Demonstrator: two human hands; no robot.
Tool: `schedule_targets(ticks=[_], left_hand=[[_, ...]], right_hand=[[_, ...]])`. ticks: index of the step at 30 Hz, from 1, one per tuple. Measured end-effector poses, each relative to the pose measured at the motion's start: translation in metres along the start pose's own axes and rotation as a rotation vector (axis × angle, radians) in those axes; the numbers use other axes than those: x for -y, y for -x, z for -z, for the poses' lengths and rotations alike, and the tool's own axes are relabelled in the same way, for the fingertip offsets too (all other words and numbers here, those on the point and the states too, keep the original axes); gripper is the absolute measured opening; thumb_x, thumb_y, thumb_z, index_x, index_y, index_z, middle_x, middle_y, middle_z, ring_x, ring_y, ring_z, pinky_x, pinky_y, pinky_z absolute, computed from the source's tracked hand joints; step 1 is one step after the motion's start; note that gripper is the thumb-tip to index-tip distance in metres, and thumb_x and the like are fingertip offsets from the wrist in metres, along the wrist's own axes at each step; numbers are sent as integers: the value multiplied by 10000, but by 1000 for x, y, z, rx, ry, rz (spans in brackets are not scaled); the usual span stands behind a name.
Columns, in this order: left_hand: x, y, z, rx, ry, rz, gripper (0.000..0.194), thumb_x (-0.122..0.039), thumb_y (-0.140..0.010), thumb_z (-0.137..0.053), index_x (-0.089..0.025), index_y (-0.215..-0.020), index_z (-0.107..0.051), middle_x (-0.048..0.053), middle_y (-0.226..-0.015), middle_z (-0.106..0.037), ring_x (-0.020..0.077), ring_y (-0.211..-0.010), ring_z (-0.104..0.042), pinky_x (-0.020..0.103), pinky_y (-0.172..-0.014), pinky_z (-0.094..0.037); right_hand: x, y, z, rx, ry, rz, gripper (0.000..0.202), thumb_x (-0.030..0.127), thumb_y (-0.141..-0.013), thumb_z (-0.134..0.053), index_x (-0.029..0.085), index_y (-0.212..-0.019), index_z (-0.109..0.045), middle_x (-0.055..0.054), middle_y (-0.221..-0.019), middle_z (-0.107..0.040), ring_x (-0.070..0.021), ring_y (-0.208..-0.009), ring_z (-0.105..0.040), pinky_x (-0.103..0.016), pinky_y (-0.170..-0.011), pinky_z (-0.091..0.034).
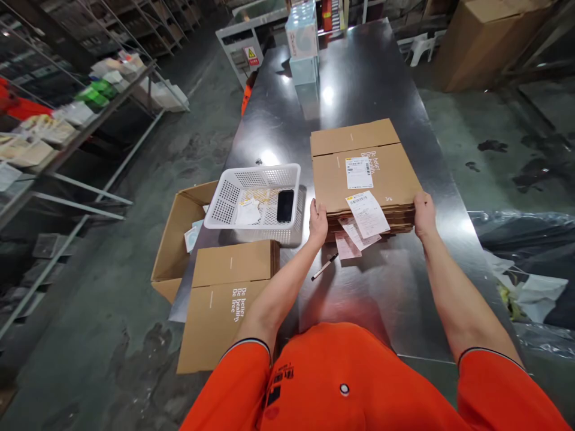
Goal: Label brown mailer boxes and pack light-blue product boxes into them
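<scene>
A stack of flattened cardboard boxes [327,170] lies on the metal table in front of me, with a white shipping label [353,179] on its top sheet. At its near left corner my left hand [318,224] grips the edge, thumb up. My right hand [424,214] is closed round the near right corner. A printed slip [368,215] overhangs the stack's front edge. Below it, more paper slips [348,246] lie partly under the front. A pen [324,267] rests on the table close to my left wrist.
Left of the stack stands a white plastic basket [220,200] holding a black phone [285,206] and papers. A second stack of flattened boxes [206,317] sits at the table's left edge, beside an open carton [168,245]. Pale blue boxes [303,42] stand at the far end.
</scene>
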State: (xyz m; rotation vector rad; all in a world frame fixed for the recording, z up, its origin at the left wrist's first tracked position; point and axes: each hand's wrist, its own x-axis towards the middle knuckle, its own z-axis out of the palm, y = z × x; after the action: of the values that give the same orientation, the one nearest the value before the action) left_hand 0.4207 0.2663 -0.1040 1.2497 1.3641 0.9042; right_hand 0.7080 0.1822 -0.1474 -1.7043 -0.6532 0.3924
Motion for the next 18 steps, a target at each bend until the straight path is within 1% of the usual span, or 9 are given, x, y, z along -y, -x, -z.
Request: schedule_targets(ticks=[6, 10, 14, 18], left_hand=[[0, -5, 4, 23, 29, -2, 550, -351, -1025, -405, -205, -1548, -325, 57, -1632, -353, 160, -1502, -335, 277, -1225, -274], [0, -7, 10, 54, 29, -10, 528, -357, -1031, -395, -216, -1539, -355, 38, -1639, -340, 153, -1513, -307, 276, -1233, -254], [-2, -6, 12, 70, 28, -4, 541, -371, -1033, -391, -219, -1549, -336, 33, -1650, -312, 143, -1518, -292, 278, -1241, -233], [-8, -3, 10, 71, 43, 18, 570, -369, -1032, -386, -166, -1559, -310, 66, -1658, -289, 147, -1526, -269, 259, -1240, -222]], right_hand=[[19, 7, 3, 55, 2, -68, 357, 471, -918, -511, 169, -1092, -586, -110, -1238, -637, -218, -1141, -569, -368, -1044, -424], [31, 10, 6, 90, 11, -81, 280, 386, -949, -489, 165, -1091, -584, -132, -1298, -616, -213, -1165, -532, -352, -1058, -378], [33, 10, 7, 101, 26, -81, 281, 362, -954, -475, 151, -1113, -572, -158, -1330, -597, -207, -1169, -517, -348, -1056, -363], [25, 6, 6, 121, 41, -72, 364, 429, -951, -448, 143, -1152, -549, -168, -1351, -582, -204, -1150, -522, -350, -1034, -381]])
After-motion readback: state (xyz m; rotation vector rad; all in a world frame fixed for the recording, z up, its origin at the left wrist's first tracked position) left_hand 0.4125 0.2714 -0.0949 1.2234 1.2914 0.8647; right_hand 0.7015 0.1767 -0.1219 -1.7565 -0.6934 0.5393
